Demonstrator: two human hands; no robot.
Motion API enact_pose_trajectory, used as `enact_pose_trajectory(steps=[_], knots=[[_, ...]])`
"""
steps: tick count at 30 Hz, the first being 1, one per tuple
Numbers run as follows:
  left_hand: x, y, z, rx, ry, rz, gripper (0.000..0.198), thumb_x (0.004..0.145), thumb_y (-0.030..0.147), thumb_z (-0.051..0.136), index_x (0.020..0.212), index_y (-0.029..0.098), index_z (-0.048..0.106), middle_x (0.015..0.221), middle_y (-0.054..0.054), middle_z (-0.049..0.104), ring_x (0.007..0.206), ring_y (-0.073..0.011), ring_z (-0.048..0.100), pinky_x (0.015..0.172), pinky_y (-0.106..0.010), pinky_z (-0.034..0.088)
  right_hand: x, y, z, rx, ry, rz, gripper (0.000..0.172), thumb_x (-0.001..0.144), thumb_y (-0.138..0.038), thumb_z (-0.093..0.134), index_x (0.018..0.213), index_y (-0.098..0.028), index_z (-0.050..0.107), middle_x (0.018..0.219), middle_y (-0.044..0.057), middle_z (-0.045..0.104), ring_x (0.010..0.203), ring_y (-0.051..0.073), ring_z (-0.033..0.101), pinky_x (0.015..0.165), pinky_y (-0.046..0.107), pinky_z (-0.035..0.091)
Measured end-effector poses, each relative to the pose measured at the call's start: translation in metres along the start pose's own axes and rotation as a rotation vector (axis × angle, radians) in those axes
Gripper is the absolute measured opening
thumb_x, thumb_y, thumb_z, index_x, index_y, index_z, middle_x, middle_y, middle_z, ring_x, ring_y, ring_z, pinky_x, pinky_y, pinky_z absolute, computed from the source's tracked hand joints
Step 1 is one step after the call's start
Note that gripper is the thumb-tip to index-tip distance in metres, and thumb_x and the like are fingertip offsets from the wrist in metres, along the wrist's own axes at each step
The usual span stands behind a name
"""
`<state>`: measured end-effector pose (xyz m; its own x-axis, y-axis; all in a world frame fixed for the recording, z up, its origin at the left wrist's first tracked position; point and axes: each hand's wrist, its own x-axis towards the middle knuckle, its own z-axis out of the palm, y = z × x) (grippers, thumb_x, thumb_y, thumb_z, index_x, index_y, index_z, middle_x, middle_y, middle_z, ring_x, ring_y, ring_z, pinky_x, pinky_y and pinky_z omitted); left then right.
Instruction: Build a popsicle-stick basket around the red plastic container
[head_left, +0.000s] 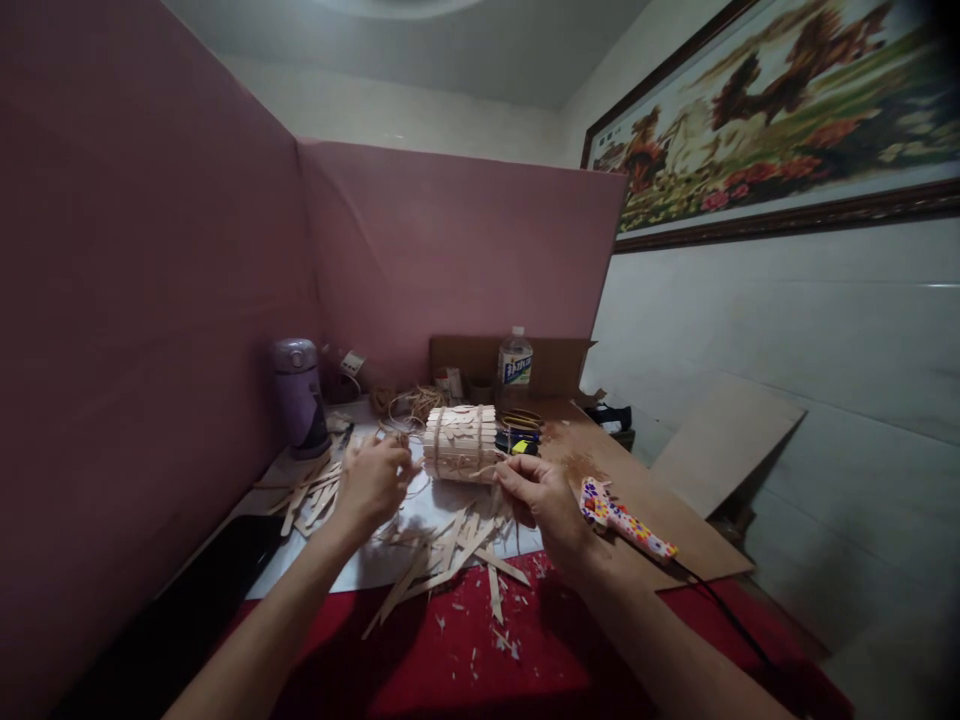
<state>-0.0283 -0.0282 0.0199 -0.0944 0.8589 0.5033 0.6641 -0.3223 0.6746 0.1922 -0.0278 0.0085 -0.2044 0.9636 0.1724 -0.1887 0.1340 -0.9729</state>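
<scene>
A barrel-like bundle of wooden craft sticks (460, 425), bound round with bands of twine, lies on its side in the middle of the table. My left hand (375, 482) is at its left end, fingers curled together; whatever they pinch is too small to make out. At the lower right of the bundle, my right hand (546, 500) pinches a thin, pale strand that looks like twine (486, 471), running across the bundle's front. Loose craft sticks (450, 550) lie scattered below the bundle, and more sticks (309, 495) are piled beside my left hand.
A purple flask (298, 400) stands at the left and a labelled bottle (516, 362) at the back. Coiled twine (421, 402), scissors (520, 418) and a yellow-black tool (523, 448) lie behind. A flower-patterned glue gun (626, 525) with a cord rests on the brown board (697, 550).
</scene>
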Motion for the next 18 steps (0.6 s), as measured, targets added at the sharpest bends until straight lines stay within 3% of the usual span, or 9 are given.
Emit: enact_pose_trajectory(steps=[1, 4, 6, 9, 13, 18], knots=[[-0.003, 0.004, 0.004, -0.026, -0.044, 0.028, 0.01, 0.06, 0.016, 0.072, 0.061, 0.026, 0.073, 0.076, -0.005, 0.07, 0.086, -0.0246, 0.057, 0.08, -0.034, 0.039, 0.0, 0.001, 0.003, 0.006, 0.002, 0.0, 0.04, 0.061, -0.052, 0.074, 0.063, -0.016, 0.058, 0.046, -0.008, 0.044, 0.034, 0.003, 0.028, 0.034, 0.019, 0.016], [-0.013, 0.025, 0.02, -0.405, -0.269, 0.026, 0.024, 0.068, 0.027, 0.072, 0.091, 0.026, 0.077, 0.094, -0.007, 0.074, 0.086, -0.0225, 0.063, 0.075, -0.032, 0.045, 0.002, 0.002, 0.011, 0.02, -0.013, 0.013, 0.041, 0.061, -0.053, 0.075, 0.064, -0.015, 0.059, 0.046, -0.008, 0.045, 0.033, 0.003, 0.029, 0.034, 0.019, 0.016], [-0.016, 0.036, 0.028, -0.548, -0.259, -0.025, 0.017, 0.071, 0.035, 0.071, 0.078, 0.021, 0.078, 0.08, -0.008, 0.074, 0.071, -0.02, 0.063, 0.066, -0.03, 0.046, 0.002, 0.001, 0.015, 0.027, -0.037, 0.027, 0.042, 0.06, -0.053, 0.075, 0.063, -0.015, 0.058, 0.045, -0.008, 0.044, 0.034, 0.002, 0.029, 0.035, 0.019, 0.017], [-0.015, 0.042, 0.033, -0.685, -0.226, -0.11, 0.024, 0.067, 0.04, 0.074, 0.066, 0.016, 0.076, 0.062, -0.006, 0.069, 0.057, -0.0151, 0.057, 0.057, -0.026, 0.043, 0.001, -0.001, 0.019, 0.018, -0.076, 0.039, 0.044, 0.059, -0.055, 0.075, 0.059, -0.016, 0.055, 0.043, -0.008, 0.043, 0.033, 0.003, 0.029, 0.035, 0.019, 0.016], [-0.007, 0.038, 0.033, -0.839, -0.224, -0.24, 0.031, 0.059, 0.04, 0.08, 0.063, 0.011, 0.072, 0.058, -0.004, 0.067, 0.055, -0.0123, 0.056, 0.058, -0.024, 0.043, 0.002, 0.0, 0.019, -0.023, -0.136, 0.067, 0.043, 0.059, -0.055, 0.075, 0.06, -0.016, 0.056, 0.041, -0.009, 0.042, 0.034, 0.003, 0.028, 0.035, 0.02, 0.016], [0.001, 0.037, 0.035, -0.888, -0.202, -0.249, 0.034, 0.056, 0.04, 0.083, 0.058, 0.01, 0.066, 0.054, -0.001, 0.062, 0.052, -0.0082, 0.052, 0.055, -0.02, 0.039, 0.007, 0.006, 0.021, -0.119, -0.172, 0.05, 0.044, 0.059, -0.057, 0.075, 0.06, -0.017, 0.056, 0.042, -0.008, 0.043, 0.036, 0.004, 0.029, 0.036, 0.021, 0.017]])
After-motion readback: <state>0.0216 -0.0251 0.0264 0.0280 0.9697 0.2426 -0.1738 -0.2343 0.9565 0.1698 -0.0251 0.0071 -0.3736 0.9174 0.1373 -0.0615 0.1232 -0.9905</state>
